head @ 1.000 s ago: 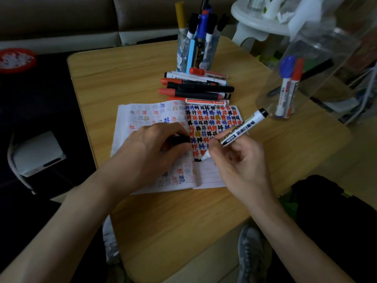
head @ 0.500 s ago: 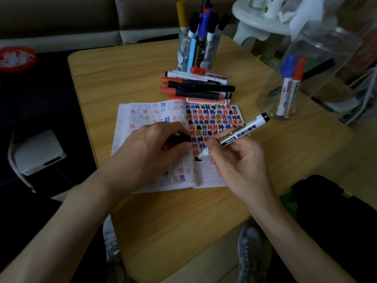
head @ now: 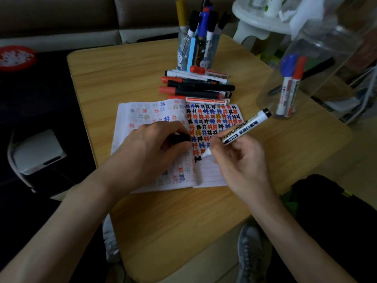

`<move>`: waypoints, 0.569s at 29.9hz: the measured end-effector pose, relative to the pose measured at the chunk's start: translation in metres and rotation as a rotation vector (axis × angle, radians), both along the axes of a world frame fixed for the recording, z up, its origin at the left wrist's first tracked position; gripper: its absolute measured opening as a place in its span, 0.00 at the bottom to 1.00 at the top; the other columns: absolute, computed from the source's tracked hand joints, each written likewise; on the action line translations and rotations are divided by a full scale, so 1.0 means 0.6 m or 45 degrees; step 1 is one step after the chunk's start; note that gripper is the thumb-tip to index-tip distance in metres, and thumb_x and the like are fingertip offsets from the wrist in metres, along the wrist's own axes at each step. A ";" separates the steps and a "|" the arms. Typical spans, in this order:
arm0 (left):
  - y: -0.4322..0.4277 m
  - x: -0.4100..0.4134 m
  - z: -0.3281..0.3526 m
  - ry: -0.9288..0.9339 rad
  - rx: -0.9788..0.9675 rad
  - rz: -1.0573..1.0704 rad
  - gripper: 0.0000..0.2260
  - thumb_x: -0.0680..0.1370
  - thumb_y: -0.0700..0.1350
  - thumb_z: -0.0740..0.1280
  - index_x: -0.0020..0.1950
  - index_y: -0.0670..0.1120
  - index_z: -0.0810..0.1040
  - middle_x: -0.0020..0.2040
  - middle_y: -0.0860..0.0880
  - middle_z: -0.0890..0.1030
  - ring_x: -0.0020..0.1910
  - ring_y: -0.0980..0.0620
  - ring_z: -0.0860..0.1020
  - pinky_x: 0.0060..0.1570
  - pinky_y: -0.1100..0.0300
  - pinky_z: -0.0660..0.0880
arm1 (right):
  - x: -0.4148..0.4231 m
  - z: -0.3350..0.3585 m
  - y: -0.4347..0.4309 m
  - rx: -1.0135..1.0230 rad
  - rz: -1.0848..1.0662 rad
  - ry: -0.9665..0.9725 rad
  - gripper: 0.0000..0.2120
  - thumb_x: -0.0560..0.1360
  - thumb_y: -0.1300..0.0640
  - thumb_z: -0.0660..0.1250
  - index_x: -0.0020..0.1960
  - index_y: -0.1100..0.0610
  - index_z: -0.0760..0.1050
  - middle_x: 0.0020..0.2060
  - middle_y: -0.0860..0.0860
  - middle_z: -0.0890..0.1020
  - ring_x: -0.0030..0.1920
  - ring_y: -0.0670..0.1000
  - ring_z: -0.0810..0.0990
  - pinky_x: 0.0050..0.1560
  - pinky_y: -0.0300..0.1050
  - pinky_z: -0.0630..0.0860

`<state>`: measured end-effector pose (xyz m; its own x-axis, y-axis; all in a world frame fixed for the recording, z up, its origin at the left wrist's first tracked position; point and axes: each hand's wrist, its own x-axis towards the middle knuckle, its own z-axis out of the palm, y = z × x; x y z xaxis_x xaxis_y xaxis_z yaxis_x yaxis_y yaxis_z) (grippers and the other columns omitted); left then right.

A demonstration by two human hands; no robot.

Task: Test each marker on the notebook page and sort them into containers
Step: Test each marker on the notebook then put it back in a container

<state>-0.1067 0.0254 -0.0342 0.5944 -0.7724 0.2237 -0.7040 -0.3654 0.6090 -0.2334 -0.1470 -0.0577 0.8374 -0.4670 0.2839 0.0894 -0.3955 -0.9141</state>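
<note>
The right hand pinches the marker low, tip on the notebook. The left hand has its grip clamped on the cap. Marker's probably light, stiff plastic, so hold near the tip.

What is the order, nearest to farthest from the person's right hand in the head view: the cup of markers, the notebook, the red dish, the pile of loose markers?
From the right hand:
1. notebook, under the hand.
2. pile of loose markers, beyond the notebook.
3. cup of markers, behind the pile.
4. red dish, far left, off the table.
</note>
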 end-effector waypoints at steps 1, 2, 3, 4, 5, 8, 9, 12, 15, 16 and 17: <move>0.000 0.000 0.000 -0.003 -0.001 -0.001 0.07 0.81 0.54 0.66 0.56 0.56 0.81 0.46 0.60 0.80 0.40 0.64 0.75 0.42 0.62 0.74 | 0.000 0.000 0.000 -0.031 0.009 0.013 0.03 0.80 0.59 0.70 0.48 0.56 0.79 0.34 0.59 0.79 0.33 0.60 0.76 0.31 0.51 0.73; 0.000 0.000 0.000 -0.009 -0.005 0.000 0.07 0.81 0.54 0.66 0.56 0.55 0.81 0.47 0.60 0.80 0.41 0.64 0.75 0.42 0.65 0.73 | 0.001 0.000 0.001 -0.049 0.015 0.021 0.03 0.80 0.58 0.70 0.48 0.56 0.79 0.34 0.59 0.79 0.33 0.60 0.77 0.32 0.52 0.74; 0.000 0.000 -0.001 -0.013 -0.011 0.003 0.08 0.81 0.53 0.66 0.57 0.54 0.81 0.47 0.60 0.79 0.41 0.65 0.75 0.42 0.69 0.71 | 0.001 0.002 0.002 -0.044 0.011 0.027 0.03 0.80 0.58 0.70 0.48 0.56 0.79 0.34 0.59 0.80 0.33 0.58 0.77 0.32 0.51 0.74; 0.001 0.001 -0.002 -0.008 -0.022 0.009 0.09 0.81 0.53 0.65 0.58 0.54 0.82 0.48 0.59 0.79 0.42 0.66 0.75 0.42 0.70 0.70 | 0.000 0.005 0.002 -0.005 -0.005 0.029 0.03 0.80 0.58 0.70 0.47 0.56 0.79 0.34 0.57 0.80 0.32 0.55 0.77 0.31 0.47 0.74; 0.001 0.002 -0.003 0.009 -0.038 0.015 0.09 0.82 0.52 0.65 0.59 0.53 0.81 0.49 0.59 0.80 0.44 0.67 0.75 0.43 0.71 0.70 | -0.001 0.008 0.002 0.074 -0.034 0.031 0.04 0.80 0.59 0.71 0.47 0.57 0.79 0.33 0.56 0.79 0.31 0.51 0.76 0.31 0.42 0.73; 0.003 0.001 -0.003 0.091 -0.101 0.021 0.11 0.84 0.48 0.63 0.64 0.53 0.80 0.55 0.57 0.81 0.48 0.69 0.75 0.47 0.74 0.70 | -0.006 0.023 -0.004 0.397 -0.077 0.057 0.05 0.80 0.60 0.70 0.46 0.59 0.79 0.31 0.52 0.79 0.30 0.46 0.75 0.30 0.38 0.72; 0.002 -0.001 -0.001 0.105 -0.117 0.016 0.12 0.84 0.47 0.64 0.65 0.53 0.80 0.55 0.57 0.81 0.49 0.69 0.75 0.47 0.75 0.70 | -0.006 0.028 -0.006 0.472 -0.061 0.049 0.04 0.80 0.60 0.70 0.47 0.59 0.80 0.31 0.52 0.79 0.31 0.46 0.75 0.31 0.38 0.72; -0.001 -0.005 0.007 0.166 -0.155 0.025 0.12 0.81 0.44 0.68 0.63 0.55 0.82 0.52 0.62 0.82 0.48 0.67 0.78 0.46 0.74 0.72 | -0.004 0.043 -0.013 0.553 -0.053 -0.013 0.02 0.80 0.62 0.69 0.52 0.60 0.80 0.32 0.53 0.81 0.32 0.48 0.77 0.31 0.37 0.73; -0.006 -0.005 0.009 0.258 -0.210 0.062 0.09 0.78 0.46 0.72 0.57 0.56 0.83 0.49 0.58 0.84 0.45 0.58 0.82 0.44 0.63 0.78 | -0.005 0.053 -0.022 0.606 -0.075 -0.062 0.01 0.80 0.62 0.69 0.51 0.59 0.79 0.35 0.54 0.82 0.32 0.51 0.78 0.30 0.37 0.72; -0.007 -0.005 0.009 0.283 -0.226 0.068 0.09 0.77 0.46 0.72 0.56 0.56 0.83 0.49 0.57 0.85 0.45 0.56 0.82 0.45 0.61 0.79 | -0.007 0.055 -0.024 0.598 -0.065 -0.064 0.01 0.80 0.61 0.69 0.50 0.58 0.79 0.36 0.55 0.83 0.32 0.52 0.78 0.30 0.38 0.72; -0.009 -0.006 0.009 0.307 -0.240 0.072 0.08 0.77 0.46 0.73 0.55 0.55 0.82 0.49 0.56 0.85 0.45 0.56 0.83 0.45 0.60 0.79 | -0.008 0.055 -0.026 0.590 -0.045 -0.069 0.02 0.80 0.61 0.69 0.49 0.57 0.80 0.37 0.55 0.84 0.33 0.53 0.78 0.30 0.40 0.71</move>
<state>-0.1105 0.0202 -0.0286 0.6883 -0.6953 0.2072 -0.5131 -0.2646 0.8165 -0.2384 -0.1624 -0.0244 0.8085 -0.5828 0.0815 0.1358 0.0500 -0.9895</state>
